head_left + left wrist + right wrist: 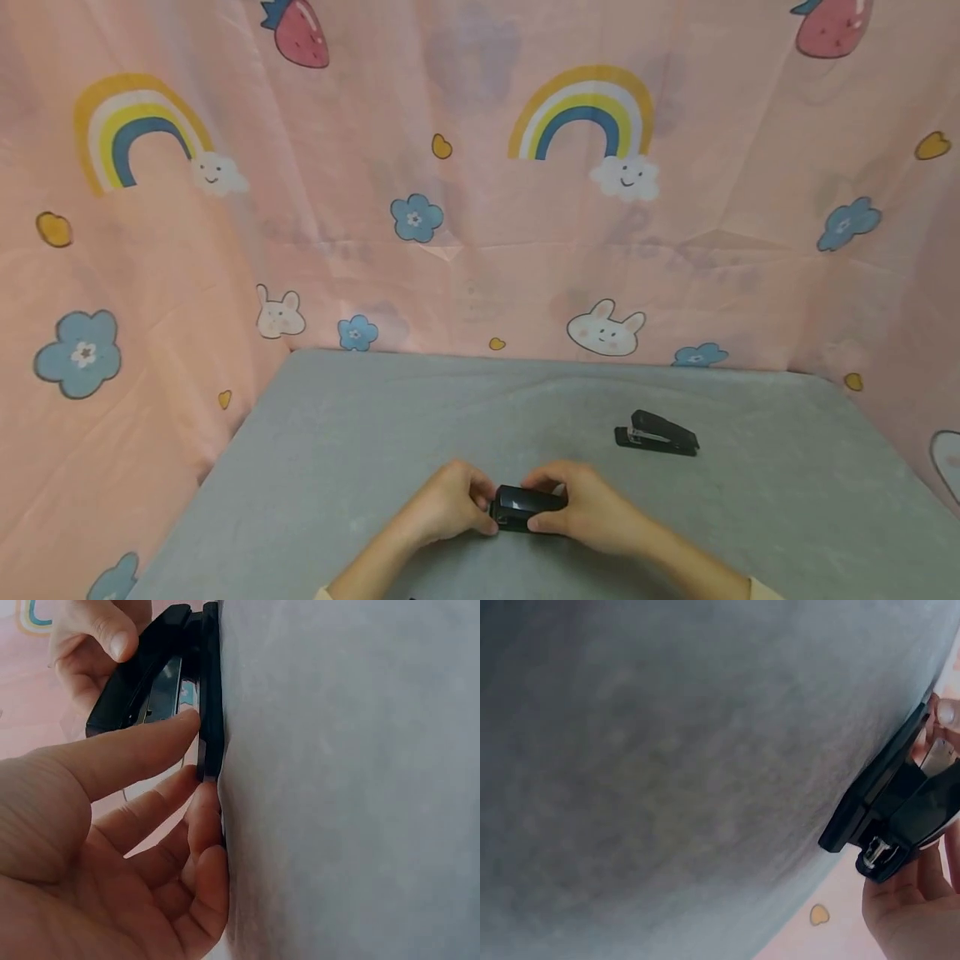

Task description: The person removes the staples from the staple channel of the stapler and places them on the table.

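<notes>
A black stapler lies at the near middle of the grey cloth, between both hands. My left hand is at its left end; close up, the thumb and fingertips pinch the tip of the stapler's base. From the other side my right hand grips the stapler's body, thumb on the near side and fingers on the far side. The upper arm stands raised from the base, leaving a gap. In the right wrist view, the hinge end with a metal pin faces the camera.
A second black stapler rests farther back on the right, its upper arm tilted up. Grey cloth covers the table. Pink printed fabric hangs behind it and along both sides.
</notes>
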{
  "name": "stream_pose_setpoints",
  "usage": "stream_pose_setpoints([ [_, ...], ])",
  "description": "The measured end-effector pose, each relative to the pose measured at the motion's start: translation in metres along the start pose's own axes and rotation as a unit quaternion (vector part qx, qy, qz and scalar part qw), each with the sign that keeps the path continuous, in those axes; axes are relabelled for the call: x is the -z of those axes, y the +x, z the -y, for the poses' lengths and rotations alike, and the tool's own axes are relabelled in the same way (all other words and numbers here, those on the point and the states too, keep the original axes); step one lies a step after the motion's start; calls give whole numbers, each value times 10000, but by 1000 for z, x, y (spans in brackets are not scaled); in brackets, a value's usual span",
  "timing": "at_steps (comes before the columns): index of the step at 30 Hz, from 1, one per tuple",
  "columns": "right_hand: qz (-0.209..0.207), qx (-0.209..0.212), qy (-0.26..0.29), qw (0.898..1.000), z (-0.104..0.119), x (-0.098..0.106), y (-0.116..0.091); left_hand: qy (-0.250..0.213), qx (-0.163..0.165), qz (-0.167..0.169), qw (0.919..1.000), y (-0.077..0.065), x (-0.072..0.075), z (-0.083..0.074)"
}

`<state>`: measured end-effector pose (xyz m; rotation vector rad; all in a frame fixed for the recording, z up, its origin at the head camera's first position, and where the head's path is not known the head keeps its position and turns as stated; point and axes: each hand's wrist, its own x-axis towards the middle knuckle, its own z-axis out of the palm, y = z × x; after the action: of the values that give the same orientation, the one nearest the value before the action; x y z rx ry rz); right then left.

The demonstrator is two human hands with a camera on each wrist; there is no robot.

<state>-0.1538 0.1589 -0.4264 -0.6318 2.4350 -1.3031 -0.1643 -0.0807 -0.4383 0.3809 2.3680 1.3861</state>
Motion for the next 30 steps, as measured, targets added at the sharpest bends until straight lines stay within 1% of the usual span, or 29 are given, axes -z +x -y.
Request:
stream_pose_setpoints([
  [7,-39,107,-114,9999,2,-4,5,153,-16,-77,9999,1,-1,0],
  [12,40,130,-187,9997,3,-7,7,259,-94,-204,9994,2,-6,1],
  [14,70,140,-167,9997,3,-8,7,304,-110,-248,9992,2,-7,1],
  [18,67,170,-89,9998,2,-9,7,261,-38,-269,9993,1,-8,0],
  [23,61,64,20,10000,5,-7,6,221,-11,-266,9994,0,-7,0],
  [30,65,10,94,9999,9,-1,4,260,-105,-246,9993,-1,-6,-1],
])
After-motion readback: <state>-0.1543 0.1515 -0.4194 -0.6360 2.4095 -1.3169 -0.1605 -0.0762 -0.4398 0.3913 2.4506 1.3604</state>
